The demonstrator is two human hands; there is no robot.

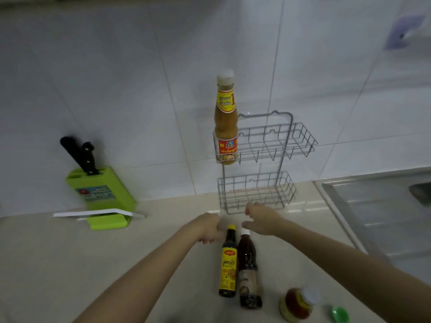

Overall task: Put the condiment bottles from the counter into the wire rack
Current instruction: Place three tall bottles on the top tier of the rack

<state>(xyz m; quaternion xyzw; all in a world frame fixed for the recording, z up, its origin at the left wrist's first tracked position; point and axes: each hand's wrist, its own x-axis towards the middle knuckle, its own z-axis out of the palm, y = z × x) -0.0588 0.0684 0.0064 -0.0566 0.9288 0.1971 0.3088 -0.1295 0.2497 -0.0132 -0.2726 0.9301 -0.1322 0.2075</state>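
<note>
Currently both hands hover above two upright bottles standing side by side on the counter (163,241). The left hand (208,228) has curled fingers, grips nothing, and sits just beside the yellow cap of the dark soy bottle (227,262). The right hand (262,220) is spread, empty, just above the white cap of the brown bottle (248,269). A tan bottle (226,122) stands in the left end of the rack's (277,145) upper tier. An orange bottle (297,304) stands nearer the camera.
</note>
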